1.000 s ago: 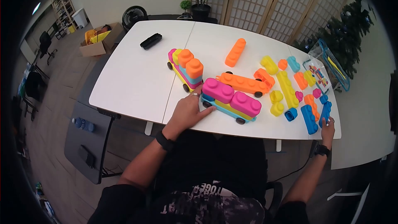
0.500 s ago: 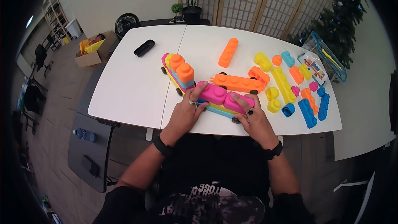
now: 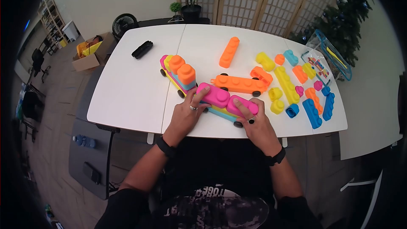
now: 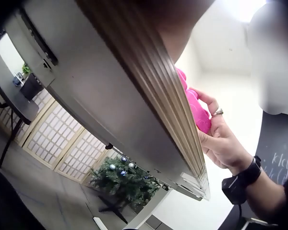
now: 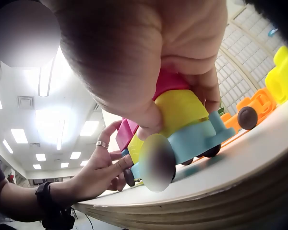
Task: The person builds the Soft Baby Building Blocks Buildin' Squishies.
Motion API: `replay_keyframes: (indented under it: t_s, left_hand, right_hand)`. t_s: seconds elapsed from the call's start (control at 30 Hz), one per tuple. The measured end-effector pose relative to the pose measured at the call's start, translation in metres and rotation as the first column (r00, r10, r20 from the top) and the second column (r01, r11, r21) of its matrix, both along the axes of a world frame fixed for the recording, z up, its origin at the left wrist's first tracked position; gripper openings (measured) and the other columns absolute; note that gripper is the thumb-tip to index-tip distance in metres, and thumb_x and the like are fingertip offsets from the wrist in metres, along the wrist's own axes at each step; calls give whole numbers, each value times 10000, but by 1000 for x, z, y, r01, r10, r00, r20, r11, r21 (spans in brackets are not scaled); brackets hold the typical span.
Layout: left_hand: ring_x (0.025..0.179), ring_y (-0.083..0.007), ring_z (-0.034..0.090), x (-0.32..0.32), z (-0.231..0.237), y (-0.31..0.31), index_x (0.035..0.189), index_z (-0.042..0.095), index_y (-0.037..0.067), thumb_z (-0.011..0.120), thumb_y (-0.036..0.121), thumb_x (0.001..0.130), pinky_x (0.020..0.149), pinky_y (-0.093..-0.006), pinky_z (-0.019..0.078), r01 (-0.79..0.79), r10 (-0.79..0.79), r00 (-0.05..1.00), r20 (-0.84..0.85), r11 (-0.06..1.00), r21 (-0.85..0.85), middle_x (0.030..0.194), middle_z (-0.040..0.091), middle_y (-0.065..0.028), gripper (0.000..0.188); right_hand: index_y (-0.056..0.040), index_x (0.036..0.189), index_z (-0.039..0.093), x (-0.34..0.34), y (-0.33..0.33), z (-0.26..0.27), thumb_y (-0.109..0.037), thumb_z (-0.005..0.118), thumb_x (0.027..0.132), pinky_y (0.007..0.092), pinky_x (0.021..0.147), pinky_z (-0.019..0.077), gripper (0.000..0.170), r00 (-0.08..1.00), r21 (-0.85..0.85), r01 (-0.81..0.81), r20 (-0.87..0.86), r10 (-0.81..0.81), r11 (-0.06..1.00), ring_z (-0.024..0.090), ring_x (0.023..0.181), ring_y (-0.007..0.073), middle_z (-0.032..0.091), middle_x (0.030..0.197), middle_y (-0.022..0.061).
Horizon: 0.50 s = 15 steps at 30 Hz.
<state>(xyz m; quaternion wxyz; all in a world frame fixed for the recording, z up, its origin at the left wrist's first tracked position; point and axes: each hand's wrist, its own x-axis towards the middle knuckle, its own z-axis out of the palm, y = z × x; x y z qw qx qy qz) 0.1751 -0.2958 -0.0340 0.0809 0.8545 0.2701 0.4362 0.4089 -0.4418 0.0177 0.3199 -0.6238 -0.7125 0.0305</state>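
Both hands grip a block car near the table's front edge. Its two pink blocks (image 3: 216, 95) sit over a yellow layer (image 5: 182, 111) and a light blue wheeled base (image 5: 194, 140). My left hand (image 3: 185, 115) holds the left end, fingers over the pink block. At the right end my right hand (image 3: 259, 126) has its fingers and thumb around the pink and yellow blocks. A second car with orange blocks (image 3: 186, 74) stands against the left end; whether they are joined cannot be told. Behind them lies an orange wheeled base (image 3: 239, 84).
Yellow (image 3: 286, 85), blue (image 3: 312, 113), orange and pink blocks lie loose across the right side of the table (image 3: 127, 85). A single long orange block (image 3: 229, 52) lies at the back. A black case (image 3: 142, 50) is at the back left, a clear bag (image 3: 333, 55) at the far right.
My right hand has left the blue block at the far right and come to the pink-topped car's right end, gripping it. My left hand now lies over the car's left end.
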Motion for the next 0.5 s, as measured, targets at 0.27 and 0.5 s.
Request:
replay_keyframes:
  t_s: [0.27, 0.5]
  left_hand:
    - [888, -339, 760, -3, -6, 1, 1580, 363, 268, 859, 21, 895, 635, -395, 636, 62, -62, 988, 143, 998, 5, 1395, 634, -184, 880]
    - [1272, -231, 663, -15, -1, -3, 1639, 274, 53, 860, 6, 920, 958, -358, 616, 276, -146, 867, 476, 937, -215, 1535, 541, -178, 929]
  right_hand:
    - [-341, 1581, 592, -8, -4, 1, 107, 722, 905, 449, 923, 637, 821, 1000, 123, -17, -6, 18, 992, 703, 1092, 332, 489, 1356, 149]
    - [-341, 1545, 630, -17, -15, 8, 54, 827, 844, 394, 871, 650, 828, 994, 321, -33, -90, 65, 947, 705, 1022, 290, 511, 1321, 131]
